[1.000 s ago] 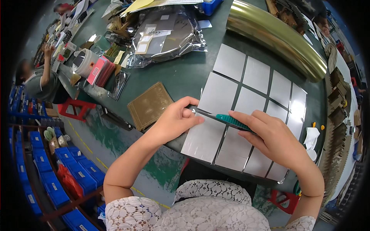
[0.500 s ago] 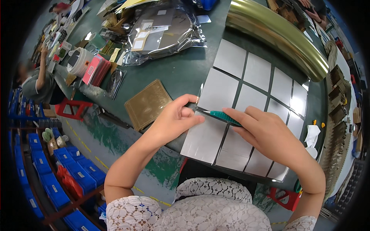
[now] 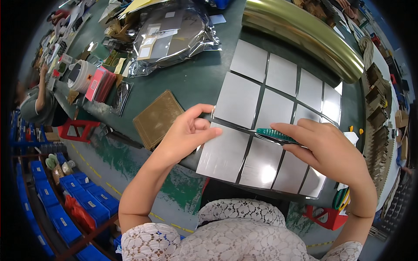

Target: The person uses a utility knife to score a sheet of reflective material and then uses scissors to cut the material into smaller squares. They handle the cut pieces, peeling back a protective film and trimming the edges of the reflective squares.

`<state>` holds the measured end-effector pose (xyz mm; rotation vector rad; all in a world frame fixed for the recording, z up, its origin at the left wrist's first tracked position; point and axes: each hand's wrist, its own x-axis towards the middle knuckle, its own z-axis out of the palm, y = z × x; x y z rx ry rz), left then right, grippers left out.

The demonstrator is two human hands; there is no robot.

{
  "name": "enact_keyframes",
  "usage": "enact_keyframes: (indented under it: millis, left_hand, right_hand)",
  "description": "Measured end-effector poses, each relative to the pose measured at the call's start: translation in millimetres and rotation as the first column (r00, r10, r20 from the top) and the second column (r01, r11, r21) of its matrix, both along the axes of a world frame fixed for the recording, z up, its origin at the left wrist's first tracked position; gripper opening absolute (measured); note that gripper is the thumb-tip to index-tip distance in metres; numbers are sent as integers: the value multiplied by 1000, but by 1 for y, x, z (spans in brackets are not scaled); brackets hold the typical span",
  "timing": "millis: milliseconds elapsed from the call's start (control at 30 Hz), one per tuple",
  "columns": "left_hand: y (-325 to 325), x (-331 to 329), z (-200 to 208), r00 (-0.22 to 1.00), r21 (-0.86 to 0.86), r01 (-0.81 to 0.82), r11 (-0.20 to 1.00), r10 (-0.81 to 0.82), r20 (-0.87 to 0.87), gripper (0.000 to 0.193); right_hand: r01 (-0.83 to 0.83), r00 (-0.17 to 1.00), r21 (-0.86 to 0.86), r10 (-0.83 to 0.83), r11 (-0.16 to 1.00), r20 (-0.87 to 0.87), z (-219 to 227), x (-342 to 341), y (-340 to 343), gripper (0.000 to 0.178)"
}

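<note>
The green-handled cutting tool [image 3: 266,131] is lying low over the grid of silver-grey square panels [image 3: 237,99], its thin metal tip pointing left along the dark gap [image 3: 235,127] between the middle and front rows. Whether the tip is touching the surface is not showing clearly.

The right hand [image 3: 324,145] is holding the tool, thumb and fingers closing on the ribbed handle. The left hand [image 3: 179,134] is curling at the left edge of the grid, index finger and thumb standing slightly apart across the gap's end, the thumb resting on the front-left panel. Whether it is pinching the thin edge there cannot be told.

For sound work, the tip is best staying centred in the gap, since any sideways drift is likely risking a scratch on a panel face. The left hand is best bearing down evenly beside the gap while keeping its fingertips out of the blade's line. A light, steady grip is probably serving better than force.

Beyond the grid, a gold film roll [image 3: 305,37] is lying along the far side of the green table [image 3: 204,71]; brown square sheets [image 3: 157,119] are lying beyond the left hand.
</note>
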<state>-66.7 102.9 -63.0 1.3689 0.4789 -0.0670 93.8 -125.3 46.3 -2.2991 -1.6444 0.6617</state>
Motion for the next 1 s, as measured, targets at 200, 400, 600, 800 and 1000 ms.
enact_keyframes:
  millis: [200, 400, 600, 800, 1000]
  left_hand:
    - [-1, -2, 0, 1000, 82, -19, 996, 20, -4, 36]
    - [-7, -19, 12, 972, -130, 29, 991, -59, -227, 36]
    - [-53, -67, 2, 999, -488, 22, 873, 0, 44, 58]
    - [-119, -55, 5, 986, -623, -152, 767, 162, -42, 60]
    - [-172, -25, -2, 999, -729, -23, 684, -13, -43, 48]
  right_hand:
    - [0, 1000, -101, 1, 995, 15, 10, 7, -22, 33]
    - [26, 999, -77, -23, 997, 37, 9, 7, -33, 31]
    - [11, 998, -18, -10, 1000, 61, 0, 10, -40, 36]
    - [-11, 999, 28, 10, 1000, 39, -3, 14, -41, 37]
    - [3, 1000, 20, -3, 1000, -29, -2, 16, -37, 24]
